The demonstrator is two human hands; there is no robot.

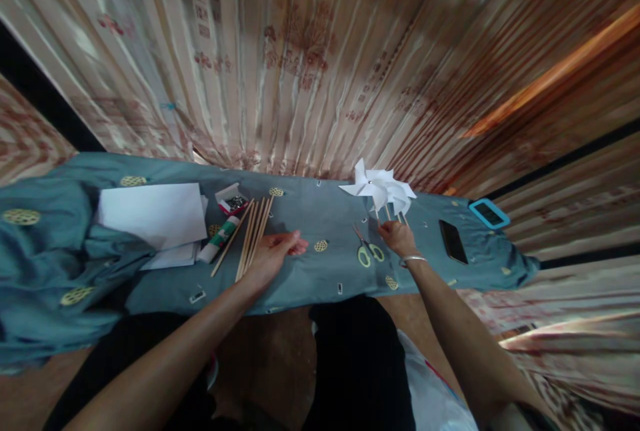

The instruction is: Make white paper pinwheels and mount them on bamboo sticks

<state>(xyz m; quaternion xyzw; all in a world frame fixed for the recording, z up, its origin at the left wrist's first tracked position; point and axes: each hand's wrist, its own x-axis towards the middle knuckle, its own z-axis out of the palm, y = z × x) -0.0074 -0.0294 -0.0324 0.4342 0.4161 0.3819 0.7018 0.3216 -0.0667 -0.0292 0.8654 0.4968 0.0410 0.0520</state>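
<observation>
My right hand [399, 238] is closed around the thin wooden stick of a white paper pinwheel [371, 183]. Another white pinwheel [400, 198] lies right behind it, its stick close to the same hand. Scissors [369, 252] with yellow-green handles rest just left of that hand. My left hand [277, 251] hovers low over the cloth, fingers loosely stretched and nothing visible in them. Beside it several wooden sticks [254, 231] lie side by side, partly covered by the hand and wrist.
On the left are white paper sheets [153, 214], a glue stick [219, 239] and an open small box [233, 201] of metal bits. A dark phone [453, 242] and a blue-framed device [489, 214] lie on the right. A patterned curtain [300, 71] hangs behind the cloth-covered surface [320, 284].
</observation>
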